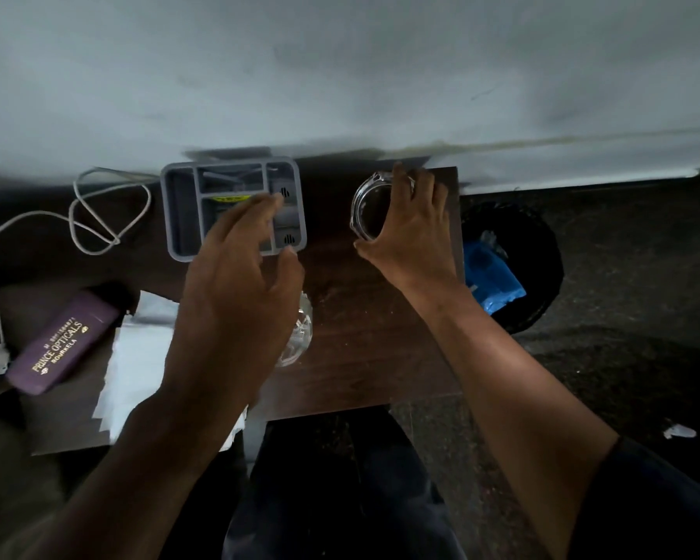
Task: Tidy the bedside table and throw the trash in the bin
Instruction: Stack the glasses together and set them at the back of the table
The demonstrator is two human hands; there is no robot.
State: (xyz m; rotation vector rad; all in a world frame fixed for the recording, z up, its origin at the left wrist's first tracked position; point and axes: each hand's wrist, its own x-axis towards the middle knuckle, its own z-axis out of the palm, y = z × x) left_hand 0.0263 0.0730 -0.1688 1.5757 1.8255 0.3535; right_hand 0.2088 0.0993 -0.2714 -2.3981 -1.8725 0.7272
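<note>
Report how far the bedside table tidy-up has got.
Done: a blue wrapper already lies in the bin. In hand: the right hand grips a glass dish; the left hand hovers open over the grey organiser. Left: the white cable, purple spectacle case and white paper remain loose.

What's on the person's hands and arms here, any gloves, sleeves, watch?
Both hands, left hand and right hand, are bare, no gloves. Forearms are uncovered; no watch or rings show. A dark short sleeve shows on the right upper arm only.
</note>
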